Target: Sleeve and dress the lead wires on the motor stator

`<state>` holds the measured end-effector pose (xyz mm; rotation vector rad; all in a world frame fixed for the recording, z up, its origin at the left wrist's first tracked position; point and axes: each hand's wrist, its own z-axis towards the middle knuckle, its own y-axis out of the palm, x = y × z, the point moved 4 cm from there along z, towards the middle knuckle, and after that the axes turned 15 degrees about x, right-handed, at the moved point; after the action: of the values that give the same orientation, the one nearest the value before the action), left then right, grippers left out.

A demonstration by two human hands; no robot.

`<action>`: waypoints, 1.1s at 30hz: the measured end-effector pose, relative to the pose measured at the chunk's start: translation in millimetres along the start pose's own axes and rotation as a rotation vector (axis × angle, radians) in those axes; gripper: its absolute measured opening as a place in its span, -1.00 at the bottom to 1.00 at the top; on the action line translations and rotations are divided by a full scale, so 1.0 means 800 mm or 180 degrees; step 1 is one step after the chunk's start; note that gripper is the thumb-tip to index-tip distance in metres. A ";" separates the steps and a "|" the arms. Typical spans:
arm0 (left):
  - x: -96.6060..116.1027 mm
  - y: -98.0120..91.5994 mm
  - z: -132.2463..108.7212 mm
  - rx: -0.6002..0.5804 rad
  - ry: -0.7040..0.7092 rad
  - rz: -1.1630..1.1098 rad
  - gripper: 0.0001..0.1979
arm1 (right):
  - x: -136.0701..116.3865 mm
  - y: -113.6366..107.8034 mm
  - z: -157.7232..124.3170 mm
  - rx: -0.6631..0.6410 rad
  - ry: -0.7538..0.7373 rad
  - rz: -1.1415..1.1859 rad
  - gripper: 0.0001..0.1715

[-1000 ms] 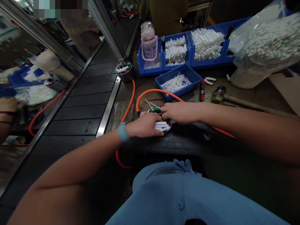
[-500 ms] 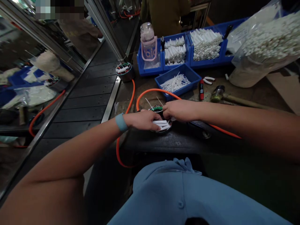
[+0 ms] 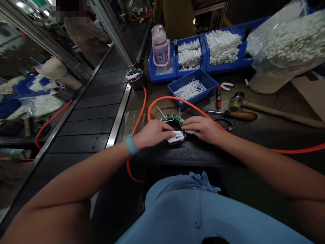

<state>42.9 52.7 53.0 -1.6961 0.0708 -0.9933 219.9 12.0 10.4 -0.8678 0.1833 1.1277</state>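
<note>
A round motor stator (image 3: 173, 119) with green windings sits on the dark bench in front of me. My left hand (image 3: 151, 133) rests on its left rim, fingers closed over a bunch of white sleeve tubes (image 3: 176, 136). Against the right rim, my right hand (image 3: 203, 128) pinches a small white tube end. Thin white wires stick up from the stator's far side.
An orange hose (image 3: 162, 100) loops round the stator. Behind stand blue bins of white tubes (image 3: 223, 47), a bin of thin white ties (image 3: 190, 88), a pink bottle (image 3: 160, 45), a second stator (image 3: 134, 75), pliers (image 3: 225, 86), a screwdriver (image 3: 235, 115) and a mallet (image 3: 256, 105). A conveyor (image 3: 93, 112) runs at left.
My right hand and forearm drew back towards me, off the stator's top to its right rim, uncovering the screwdriver and the stator. My left hand stayed on the tubes.
</note>
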 end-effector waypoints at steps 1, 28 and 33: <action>0.000 0.001 0.000 0.0055 -0.0018 -0.0004 -0.77 | 0.000 0.001 0.000 0.0077 0.0004 -0.0015 -0.74; 0.031 0.041 -0.040 0.1800 0.0296 0.0875 -0.30 | -0.004 0.000 0.023 -0.0543 0.0163 -0.0099 -0.82; 0.041 0.064 -0.035 0.2539 0.0247 0.1127 -0.50 | -0.011 0.001 0.023 -0.0673 -0.0002 -0.0350 -0.83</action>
<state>68.2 -5.3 30.9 -0.8744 0.0184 -0.6829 209.8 18.4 27.3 -1.0525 0.0151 1.0567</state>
